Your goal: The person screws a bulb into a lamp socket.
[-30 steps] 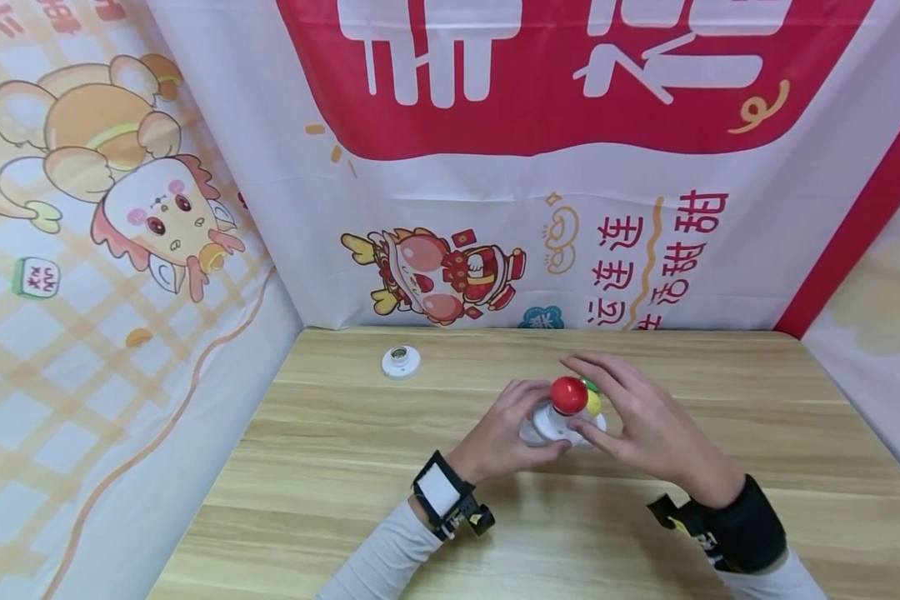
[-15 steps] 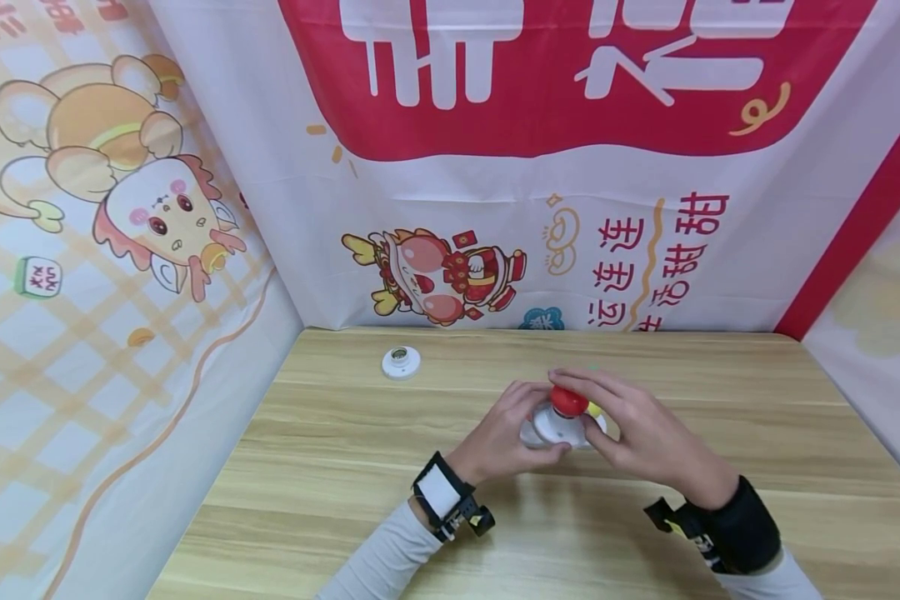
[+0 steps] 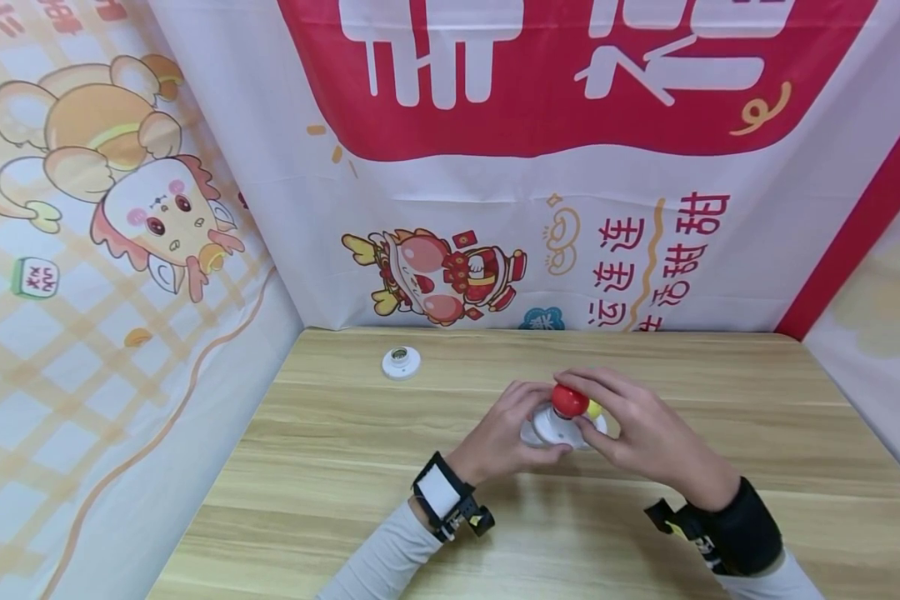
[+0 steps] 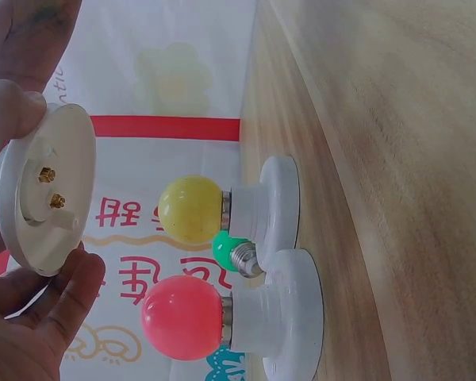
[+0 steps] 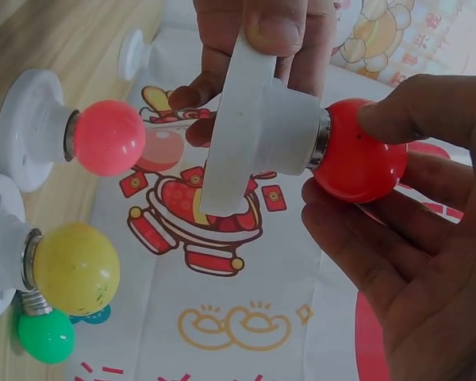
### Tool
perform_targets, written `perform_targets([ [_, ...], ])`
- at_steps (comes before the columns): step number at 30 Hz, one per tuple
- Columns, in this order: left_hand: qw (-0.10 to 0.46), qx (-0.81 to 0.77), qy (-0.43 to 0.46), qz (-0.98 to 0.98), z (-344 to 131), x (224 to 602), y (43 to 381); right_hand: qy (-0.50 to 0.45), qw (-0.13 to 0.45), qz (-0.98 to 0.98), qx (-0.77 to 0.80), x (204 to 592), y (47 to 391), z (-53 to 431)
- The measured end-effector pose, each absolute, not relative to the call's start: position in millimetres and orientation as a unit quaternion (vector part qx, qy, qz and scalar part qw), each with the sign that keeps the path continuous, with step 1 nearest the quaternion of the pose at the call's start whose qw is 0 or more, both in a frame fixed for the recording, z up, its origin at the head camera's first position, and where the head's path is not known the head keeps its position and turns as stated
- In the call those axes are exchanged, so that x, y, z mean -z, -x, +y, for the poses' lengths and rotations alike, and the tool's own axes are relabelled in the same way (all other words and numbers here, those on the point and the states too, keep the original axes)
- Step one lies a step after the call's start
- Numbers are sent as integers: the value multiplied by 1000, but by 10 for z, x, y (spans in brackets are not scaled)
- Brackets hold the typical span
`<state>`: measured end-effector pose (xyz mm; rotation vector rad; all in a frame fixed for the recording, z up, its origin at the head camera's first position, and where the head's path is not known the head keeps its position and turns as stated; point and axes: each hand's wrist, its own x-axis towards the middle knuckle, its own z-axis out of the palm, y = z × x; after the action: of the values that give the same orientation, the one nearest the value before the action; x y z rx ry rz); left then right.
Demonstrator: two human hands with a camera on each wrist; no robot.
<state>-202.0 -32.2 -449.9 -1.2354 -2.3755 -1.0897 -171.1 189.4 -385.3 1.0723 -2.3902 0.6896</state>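
My left hand grips the rim of a white lamp holder, raised above the table. In the left wrist view the holder's underside shows two brass screws. A red light bulb sits in the holder's socket, a band of its metal base showing at the collar. Thumb and fingers of my right hand are curled round the red bulb. Just beyond, a pink-red bulb and a yellow bulb stand in white holders on the table. A green bulb lies loose beside the yellow one.
Another white lamp holder, its socket bare, stands at the back left of the wooden table. Printed cloth hangs behind the table's back edge, and more cloth runs along the left side.
My right hand has come down and closed its fingers over the red bulb, then shifted them slightly round it. The bulb sits a little lower in view. My left hand stays in place.
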Motion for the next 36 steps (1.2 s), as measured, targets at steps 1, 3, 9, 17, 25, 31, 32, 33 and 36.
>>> perform_targets([
  [1,124,374,424,-816,-324,4500,2019,-386,216,-862,-247,3851,1709,1892],
  [3,124,376,423,-815,-326,4504,2019,-384,219,-863,-246,3849,1706,1889],
  [9,121,381,420,-815,-330,4511,2022,-379,228,-862,-247,3843,1716,1882],
  [17,132,370,415,-820,-338,4510,2032,-373,243,-861,-247,3844,1733,1867],
  [25,143,352,407,-831,-340,4502,2022,-364,252,-862,-246,3847,1731,1868],
  [31,131,356,405,-832,-333,4497,2011,-362,257,-860,-249,3855,1737,1880],
  [32,128,359,406,-831,-331,4494,2008,-363,259,-859,-250,3857,1739,1881],
  [33,124,361,406,-830,-331,4492,2006,-363,262,-858,-251,3858,1740,1882],
  [36,115,372,406,-827,-328,4479,1998,-364,265,-857,-251,3861,1744,1883],
])
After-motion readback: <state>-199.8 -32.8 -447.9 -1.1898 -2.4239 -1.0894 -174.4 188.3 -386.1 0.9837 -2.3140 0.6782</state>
